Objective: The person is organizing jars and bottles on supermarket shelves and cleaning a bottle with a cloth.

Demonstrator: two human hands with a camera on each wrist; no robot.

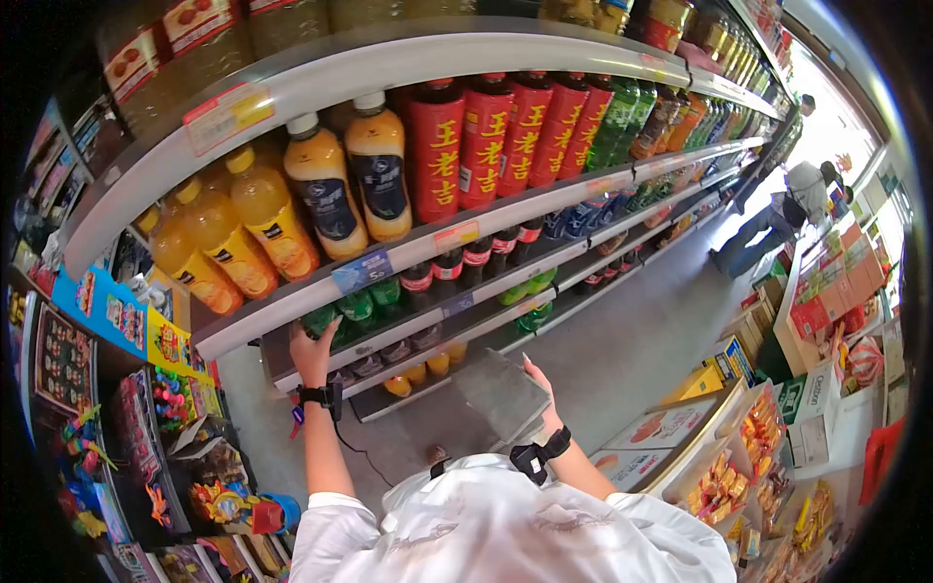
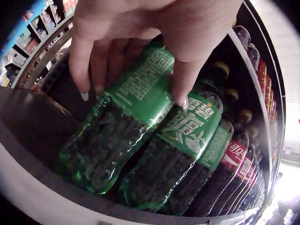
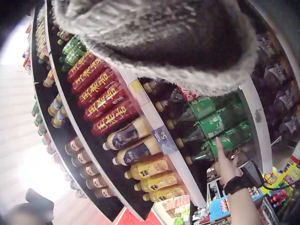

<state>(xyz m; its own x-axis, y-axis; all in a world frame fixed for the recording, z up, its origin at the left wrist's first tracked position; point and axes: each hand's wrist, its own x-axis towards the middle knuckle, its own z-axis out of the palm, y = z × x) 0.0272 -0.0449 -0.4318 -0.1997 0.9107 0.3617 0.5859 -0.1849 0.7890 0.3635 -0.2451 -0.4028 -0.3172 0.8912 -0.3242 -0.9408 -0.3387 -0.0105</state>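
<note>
In the head view my left hand (image 1: 313, 355) reaches onto the shelf below the orange drinks. The left wrist view shows its fingers and thumb gripping the upper part of a green-labelled soda bottle (image 2: 140, 89), the end one of its row. Another green soda bottle (image 2: 187, 126) stands right beside it, near my thumb tip. My right hand (image 1: 546, 398) holds a folded grey cloth (image 1: 501, 394) in front of the shelves. Up close in the right wrist view, the fuzzy cloth (image 3: 164, 42) hides the fingers holding it.
Orange juice bottles (image 1: 272, 228) and red-labelled bottles (image 1: 437, 155) line the shelf above. Cola bottles (image 2: 229, 159) stand farther along the green bottles' row. Boxes (image 1: 661, 432) and packaged snacks (image 1: 724, 486) are on my right; toys (image 1: 228, 500) hang at left. A person (image 1: 777, 214) is down the aisle.
</note>
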